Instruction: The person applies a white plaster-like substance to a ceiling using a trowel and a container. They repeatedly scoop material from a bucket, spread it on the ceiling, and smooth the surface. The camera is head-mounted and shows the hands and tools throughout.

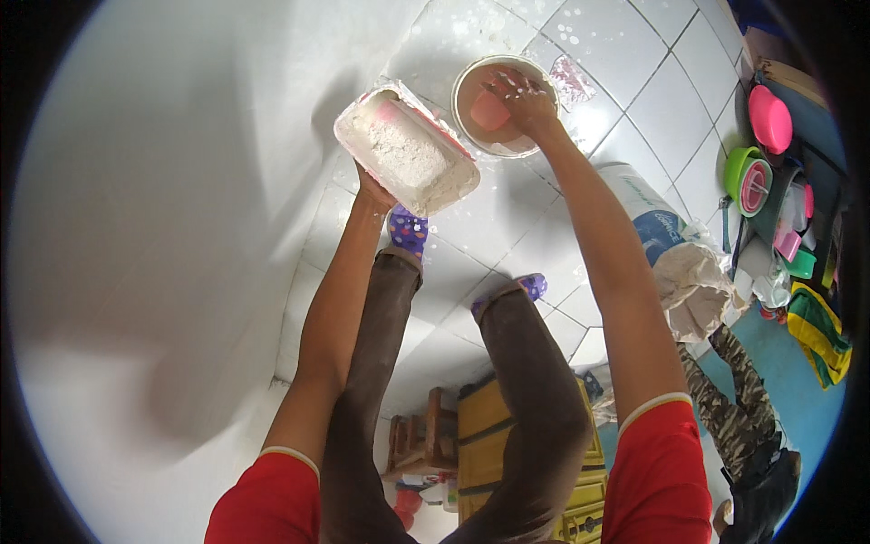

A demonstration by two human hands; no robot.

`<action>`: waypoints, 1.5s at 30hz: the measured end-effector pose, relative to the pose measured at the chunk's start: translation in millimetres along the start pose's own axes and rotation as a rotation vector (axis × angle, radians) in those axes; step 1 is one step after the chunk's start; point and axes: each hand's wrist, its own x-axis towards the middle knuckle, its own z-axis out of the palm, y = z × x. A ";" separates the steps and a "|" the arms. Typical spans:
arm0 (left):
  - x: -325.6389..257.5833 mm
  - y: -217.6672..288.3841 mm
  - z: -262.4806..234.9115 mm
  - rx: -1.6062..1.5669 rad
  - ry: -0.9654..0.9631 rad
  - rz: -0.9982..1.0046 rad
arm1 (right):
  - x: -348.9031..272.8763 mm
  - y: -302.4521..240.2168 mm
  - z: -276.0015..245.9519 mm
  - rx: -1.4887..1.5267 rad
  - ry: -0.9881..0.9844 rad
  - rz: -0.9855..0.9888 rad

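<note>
My left hand [374,192] is wrapped round the underside of a rectangular plastic tub [460,187] and holds it tilted. White powder [403,150] fills much of the tub, its rim is crusted white, and a pink patch shows at its far end. To the right, my right hand [524,102] reaches down into a round white bucket [459,129] of cloudy, brownish liquid. White smears mark its fingers, which are bent at a pink cup-like thing [490,111] in the bucket. The grip on that pink thing is partly hidden.
White tiles [471,227] spotted with white splashes lie underfoot, beside a white wall at left. An opened bag [660,222] stands at right, near coloured plastic basins [770,120]. A person in camouflage trousers [739,376] is at lower right. A yellow cabinet [480,435] and wooden stool [435,431] are behind my legs.
</note>
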 end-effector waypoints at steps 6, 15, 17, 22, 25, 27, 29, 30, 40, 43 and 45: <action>6.2 -6.1 -20.3 -0.015 -0.002 0.004 | 35.8 8.6 68.0 0.029 -0.194 0.083; 6.1 -5.5 -21.7 -0.021 0.006 0.033 | 14.8 -20.6 2.6 0.114 -0.250 0.017; 7.2 -7.7 -19.3 -0.022 -0.001 0.021 | 4.6 -21.9 -16.7 0.132 -0.248 0.019; 9.2 -10.1 -14.7 -0.028 -0.014 0.005 | -2.0 -20.6 -25.5 0.087 -0.333 0.077; 9.9 -8.5 -15.0 -0.028 -0.017 0.011 | -7.3 -22.6 -34.6 0.075 -0.299 0.071; 11.3 -8.3 -15.3 -0.029 -0.019 0.013 | -5.5 -21.1 -31.5 0.086 -0.274 0.070; 11.4 -7.6 -15.3 -0.030 -0.020 0.010 | -5.6 -18.4 -26.4 0.088 -0.230 0.078; 11.5 -7.9 -15.1 -0.030 -0.020 0.011 | -5.4 -17.4 -22.9 0.083 -0.196 0.083; 12.6 -6.0 -9.1 -0.033 -0.023 0.021 | -5.8 -19.4 -18.8 0.272 -0.057 0.146; 12.5 -5.7 -4.5 -0.035 -0.030 0.025 | -9.3 -23.7 -32.9 0.331 -0.040 0.161; 13.4 -6.2 -0.7 -0.036 -0.034 0.026 | -11.2 -27.2 -48.4 0.355 -0.089 0.190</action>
